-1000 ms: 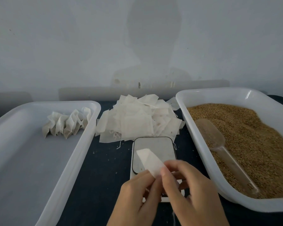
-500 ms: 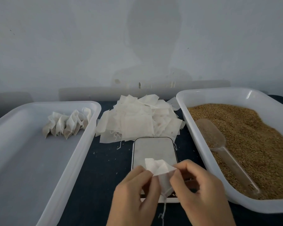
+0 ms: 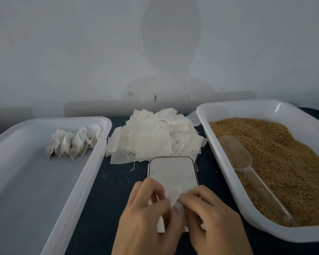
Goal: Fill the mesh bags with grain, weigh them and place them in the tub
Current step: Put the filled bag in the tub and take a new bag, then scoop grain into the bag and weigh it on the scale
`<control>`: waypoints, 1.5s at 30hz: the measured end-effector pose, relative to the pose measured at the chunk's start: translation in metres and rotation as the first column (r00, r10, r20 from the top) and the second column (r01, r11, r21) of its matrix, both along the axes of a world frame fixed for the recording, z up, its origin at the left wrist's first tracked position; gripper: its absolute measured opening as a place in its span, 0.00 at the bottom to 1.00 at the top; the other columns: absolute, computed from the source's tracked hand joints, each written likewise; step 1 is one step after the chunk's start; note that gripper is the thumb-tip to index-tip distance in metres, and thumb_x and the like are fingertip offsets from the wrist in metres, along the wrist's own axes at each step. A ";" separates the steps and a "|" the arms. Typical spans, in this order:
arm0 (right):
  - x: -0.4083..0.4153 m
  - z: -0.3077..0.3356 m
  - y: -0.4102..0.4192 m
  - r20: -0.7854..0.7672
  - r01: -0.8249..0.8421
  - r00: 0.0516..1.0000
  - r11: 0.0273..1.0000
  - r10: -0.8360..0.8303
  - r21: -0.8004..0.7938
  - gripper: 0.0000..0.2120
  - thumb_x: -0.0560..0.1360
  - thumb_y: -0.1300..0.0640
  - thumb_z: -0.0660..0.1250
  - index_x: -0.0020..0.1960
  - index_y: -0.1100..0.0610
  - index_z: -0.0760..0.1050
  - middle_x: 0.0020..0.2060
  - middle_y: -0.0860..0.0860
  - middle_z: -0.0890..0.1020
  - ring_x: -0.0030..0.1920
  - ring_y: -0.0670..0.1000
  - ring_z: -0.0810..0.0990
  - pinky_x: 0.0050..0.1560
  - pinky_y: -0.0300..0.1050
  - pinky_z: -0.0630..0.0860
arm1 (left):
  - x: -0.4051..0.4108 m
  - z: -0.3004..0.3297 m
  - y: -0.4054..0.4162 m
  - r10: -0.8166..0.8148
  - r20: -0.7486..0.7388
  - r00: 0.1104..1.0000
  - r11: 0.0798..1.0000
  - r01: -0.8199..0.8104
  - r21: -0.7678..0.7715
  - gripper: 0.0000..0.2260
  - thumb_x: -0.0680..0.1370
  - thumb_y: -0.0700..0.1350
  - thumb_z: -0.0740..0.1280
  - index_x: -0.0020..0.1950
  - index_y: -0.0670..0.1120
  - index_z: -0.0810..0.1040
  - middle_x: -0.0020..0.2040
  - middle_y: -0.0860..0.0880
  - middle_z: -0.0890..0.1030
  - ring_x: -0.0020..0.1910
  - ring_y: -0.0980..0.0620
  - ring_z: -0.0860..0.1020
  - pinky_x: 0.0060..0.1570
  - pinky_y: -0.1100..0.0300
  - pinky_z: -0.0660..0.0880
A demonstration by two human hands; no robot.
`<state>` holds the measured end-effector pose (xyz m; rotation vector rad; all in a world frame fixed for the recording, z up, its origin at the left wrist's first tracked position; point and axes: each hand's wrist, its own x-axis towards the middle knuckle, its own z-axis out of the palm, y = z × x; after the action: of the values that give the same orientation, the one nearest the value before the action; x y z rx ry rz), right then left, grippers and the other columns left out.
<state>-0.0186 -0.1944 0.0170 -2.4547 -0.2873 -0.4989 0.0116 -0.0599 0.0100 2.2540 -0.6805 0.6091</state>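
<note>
Both hands hold one small white mesh bag (image 3: pixel 173 196) low over the near end of the white scale (image 3: pixel 171 172). My left hand (image 3: pixel 147 218) pinches its left side, my right hand (image 3: pixel 212 221) pinches its right side, and the bag is crumpled between the fingertips. A heap of flat mesh bags (image 3: pixel 155 138) lies behind the scale. The right tub (image 3: pixel 228 173) holds brown grain (image 3: pixel 284 155) with a clear plastic scoop (image 3: pixel 247 166) lying in it. The left tub (image 3: pixel 77 184) contains a row of several filled bags (image 3: pixel 74 142) at its far end.
A dark cloth (image 3: pixel 118 190) covers the table between the tubs, with loose threads and crumbs on it. A pale wall stands close behind everything. The hands hide the scale's near end.
The bag was held up flat and angled a second ago; it has since been lowered and worked open, crumpled between both hands, which have shifted slightly nearer to me.
</note>
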 end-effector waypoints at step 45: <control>0.026 0.067 -0.204 -0.693 -0.002 0.588 0.856 -0.417 -0.517 0.02 0.71 0.44 0.71 0.44 0.38 0.81 0.36 0.39 0.83 0.28 0.37 0.78 0.32 0.31 0.73 | 0.031 -0.004 -0.096 -0.480 -0.481 0.733 0.853 0.262 -0.452 0.19 0.71 0.39 0.71 0.54 0.54 0.67 0.40 0.59 0.74 0.39 0.59 0.75 0.37 0.68 0.73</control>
<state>0.0073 -0.3987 0.0837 -2.9117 0.3237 0.7035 0.0429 -0.1558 0.0061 1.7363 -0.6220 -0.1684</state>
